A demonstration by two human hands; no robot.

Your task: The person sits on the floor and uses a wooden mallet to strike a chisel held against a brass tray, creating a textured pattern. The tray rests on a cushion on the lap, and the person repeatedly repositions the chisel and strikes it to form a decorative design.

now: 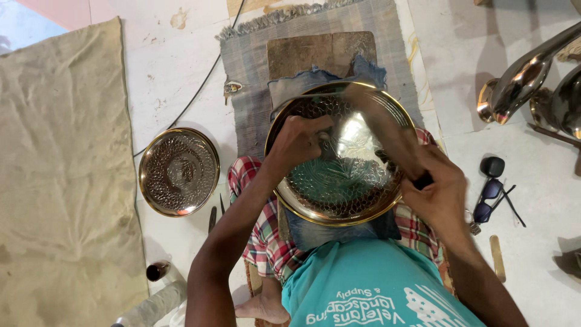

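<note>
A round brass plate with an engraved, dimpled pattern rests on my lap over a blue cloth. My left hand is closed on a small tool pressed against the plate's upper-left inner face. My right hand grips a dark-handled tool, blurred in motion across the plate's right side. The tool tips are too blurred to make out.
A second engraved brass plate lies on the floor at left. Sunglasses and a flat stick lie at right. Polished metal vessels stand at upper right. A tan cloth covers the left floor; a grey mat lies ahead.
</note>
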